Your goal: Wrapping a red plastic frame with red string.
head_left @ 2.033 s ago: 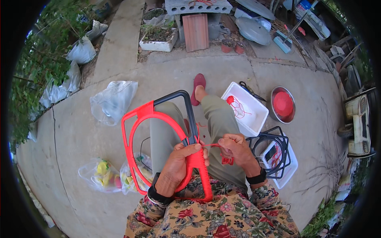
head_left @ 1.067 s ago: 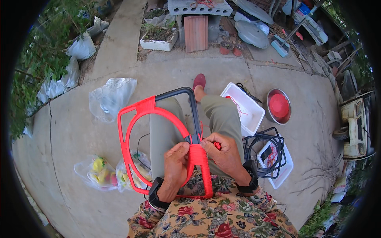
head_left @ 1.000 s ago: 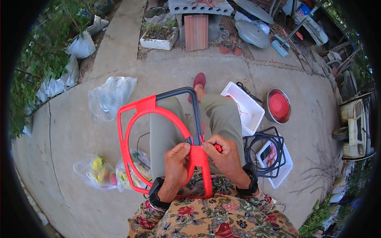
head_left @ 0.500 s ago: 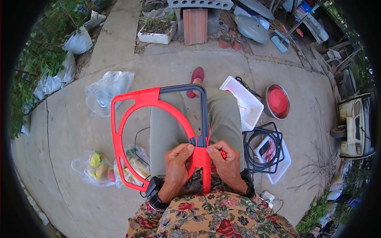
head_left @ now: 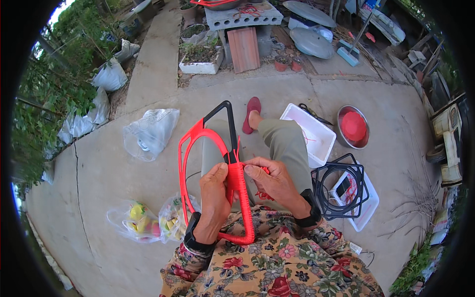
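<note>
A black frame with an inner ring (head_left: 237, 181) stands tilted over my lap, most of it wrapped tightly in red cord; its upper far corner shows bare black. My left hand (head_left: 213, 192) grips the wrapped band where ring and side bar meet, thumb on top. At the side bar's edge, my right hand (head_left: 275, 182) is closed with the red cord (head_left: 265, 170) pinched in it, part of a small bundle showing by the fingers. A short red strand stands up beside the bare black bar. The fingers behind the frame are mostly hidden.
To the right are a white foam box (head_left: 310, 132), a metal bowl (head_left: 353, 126) with a red thing inside, and bare black frames (head_left: 339, 212) over a white tray (head_left: 368, 214). Clear plastic bags (head_left: 151, 133) lie left. A concrete block bench (head_left: 243, 19) stands ahead.
The wrapped frame has turned more edge-on and tilted, its left side swinging inward. My right hand has shifted up, still with the cord. The view has shifted, and my legs have moved apart.
</note>
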Motion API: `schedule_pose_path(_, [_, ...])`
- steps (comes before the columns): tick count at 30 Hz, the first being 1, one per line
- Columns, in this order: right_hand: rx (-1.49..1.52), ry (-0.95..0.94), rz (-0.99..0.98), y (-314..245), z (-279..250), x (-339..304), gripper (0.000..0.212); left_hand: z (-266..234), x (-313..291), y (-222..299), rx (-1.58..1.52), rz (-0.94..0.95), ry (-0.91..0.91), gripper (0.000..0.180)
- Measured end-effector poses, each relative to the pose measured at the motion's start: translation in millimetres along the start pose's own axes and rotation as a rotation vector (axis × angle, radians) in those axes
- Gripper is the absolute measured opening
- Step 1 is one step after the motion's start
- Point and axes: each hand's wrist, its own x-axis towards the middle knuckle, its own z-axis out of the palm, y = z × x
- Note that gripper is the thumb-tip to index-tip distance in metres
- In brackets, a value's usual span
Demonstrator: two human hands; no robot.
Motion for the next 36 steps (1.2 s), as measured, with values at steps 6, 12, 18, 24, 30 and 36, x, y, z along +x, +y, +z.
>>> schedule_pose_path(6, [-0.160, -0.162, -0.128, -46.6, 41.7, 4.0, 0.040, -49.5, -7.0, 82.3, 0.086, -0.022, -0.136, 0.032])
schedule_pose_path(12, [-0.175, -0.398, -0.317, -69.7, 81.1, 24.2, 0.032, -67.2, -52.9, 129.2, -0.142, 0.088, -0.375, 0.035])
schedule_pose_path(18, [-0.196, -0.472, -0.619, -95.0, 138.8, 40.7, 0.029, -100.4, -68.5, 150.8, -0.276, 0.231, -0.457, 0.038])
schedule_pose_path(24, [-0.262, -0.480, -0.726, -96.2, 184.4, 54.1, 0.014, -96.8, -75.3, 160.3, 0.026, 0.336, 0.153, 0.040])
schedule_pose_path(30, [-0.100, -0.553, -0.507, -111.3, 193.5, 72.3, 0.011, -118.3, -69.9, 157.7, -0.384, 0.211, -0.361, 0.025])
schedule_pose_path(36, [-0.163, -0.566, -0.612, -111.3, 207.7, 103.8, 0.013, -123.6, -73.3, 161.3, -0.488, 0.304, -0.442, 0.025])
